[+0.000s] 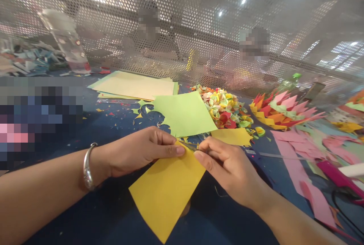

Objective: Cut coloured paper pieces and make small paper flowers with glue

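My left hand (pixel 159 146) wears a silver bangle on its wrist and pinches the top of a yellow sheet of paper (pixel 167 192) between thumb and fingers. At the sheet's upper right edge, my right hand (pixel 224 165) is closed, with thumb and forefinger on the paper. A thin grey sliver (pixel 192 146) shows between the hands; I cannot make out what it is. The yellow sheet hangs tilted toward me over the dark blue table. Just beyond my hands lies a light green sheet (pixel 186 114), partly over a second yellow piece with a scalloped edge (pixel 233 137).
Pale sheets are stacked (pixel 136 85) at the back, beside a heap of small coloured paper pieces (pixel 227 106). Right of it are spiky folded-paper rings (pixel 284 110), pink strips (pixel 292 161) and a magenta tool (pixel 341 180) with a black cord. People sit behind a perforated screen (pixel 199 21).
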Demonstrator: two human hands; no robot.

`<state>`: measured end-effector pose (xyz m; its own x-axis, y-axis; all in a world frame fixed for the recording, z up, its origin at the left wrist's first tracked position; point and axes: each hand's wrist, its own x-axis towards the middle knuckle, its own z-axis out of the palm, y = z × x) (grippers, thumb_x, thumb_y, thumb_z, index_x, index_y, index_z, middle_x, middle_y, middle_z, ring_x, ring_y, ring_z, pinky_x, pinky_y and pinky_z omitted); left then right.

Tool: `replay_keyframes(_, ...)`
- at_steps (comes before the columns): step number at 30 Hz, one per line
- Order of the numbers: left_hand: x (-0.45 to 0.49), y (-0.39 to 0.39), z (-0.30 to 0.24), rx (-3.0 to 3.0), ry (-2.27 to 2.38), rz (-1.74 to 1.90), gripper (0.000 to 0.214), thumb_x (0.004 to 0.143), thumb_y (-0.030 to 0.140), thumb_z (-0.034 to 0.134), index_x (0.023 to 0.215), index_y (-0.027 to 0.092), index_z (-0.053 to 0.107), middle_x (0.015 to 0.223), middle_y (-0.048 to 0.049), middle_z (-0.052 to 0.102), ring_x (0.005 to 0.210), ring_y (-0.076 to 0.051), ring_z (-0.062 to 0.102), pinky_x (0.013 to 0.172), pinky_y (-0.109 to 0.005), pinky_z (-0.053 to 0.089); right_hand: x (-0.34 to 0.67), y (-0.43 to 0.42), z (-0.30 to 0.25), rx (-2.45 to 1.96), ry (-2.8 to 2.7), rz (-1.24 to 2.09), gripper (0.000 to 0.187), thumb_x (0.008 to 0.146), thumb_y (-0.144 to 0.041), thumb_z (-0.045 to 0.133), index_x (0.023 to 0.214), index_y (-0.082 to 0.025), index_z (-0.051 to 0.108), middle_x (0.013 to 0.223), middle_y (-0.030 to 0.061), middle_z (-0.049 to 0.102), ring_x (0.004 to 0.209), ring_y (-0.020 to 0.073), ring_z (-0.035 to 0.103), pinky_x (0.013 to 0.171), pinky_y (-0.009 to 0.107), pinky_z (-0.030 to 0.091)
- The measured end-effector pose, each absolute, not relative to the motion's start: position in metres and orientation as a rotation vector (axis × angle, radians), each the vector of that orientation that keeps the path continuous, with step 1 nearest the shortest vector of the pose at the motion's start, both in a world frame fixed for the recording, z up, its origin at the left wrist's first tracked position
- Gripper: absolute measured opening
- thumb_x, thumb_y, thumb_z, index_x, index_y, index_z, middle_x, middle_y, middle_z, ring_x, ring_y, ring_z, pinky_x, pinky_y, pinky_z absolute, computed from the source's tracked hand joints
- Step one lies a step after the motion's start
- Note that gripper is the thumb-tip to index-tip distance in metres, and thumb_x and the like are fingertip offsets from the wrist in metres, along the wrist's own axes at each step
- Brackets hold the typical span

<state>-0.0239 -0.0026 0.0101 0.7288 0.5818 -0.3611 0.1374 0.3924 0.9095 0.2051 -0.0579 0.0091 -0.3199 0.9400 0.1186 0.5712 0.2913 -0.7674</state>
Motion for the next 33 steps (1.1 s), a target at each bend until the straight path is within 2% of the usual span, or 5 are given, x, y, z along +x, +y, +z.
replay_keyframes(7,-0.0257,-0.0016,0.0107,1.153,0.750,0.300,0.025,0.089,0.041,0.073,0.085,0.018,0.081,0.085,-0.0052,0.083,0.060,-0.015,0.074,0.062,-0.022,0.058,0.2048,-0.0577,0.0072,-1.335,-1.986,0.843,0.030,0.101,-0.045,0.053,0.082,-0.021,0.052,0.059,-0.0086,0.035,0.053,0.0105,0.030,0.048,0.026,0.026)
replay_keyframes(16,-0.0295,0.0023,0.0085,1.246,0.705,0.294,0.028,0.089,0.043,0.072,0.086,0.017,0.080,0.090,-0.0089,0.083,0.072,-0.020,0.077,0.068,-0.026,0.060,0.2036,-0.0574,0.0071,-1.307,-1.968,0.873,0.030,0.100,-0.044,0.055,0.080,-0.021,0.052,0.059,-0.0085,0.036,0.053,0.0101,0.030,0.048,0.025,0.025)
replay_keyframes(33,-0.0302,0.0028,0.0129,1.278,0.777,0.277,0.026,0.087,0.044,0.073,0.082,0.020,0.079,0.083,-0.0059,0.082,0.067,-0.019,0.075,0.062,-0.024,0.058,0.2042,-0.0563,0.0029,-1.309,-1.972,0.840,0.031,0.101,-0.047,0.054,0.082,-0.022,0.054,0.059,-0.0081,0.038,0.053,0.0104,0.031,0.048,0.026,0.026)
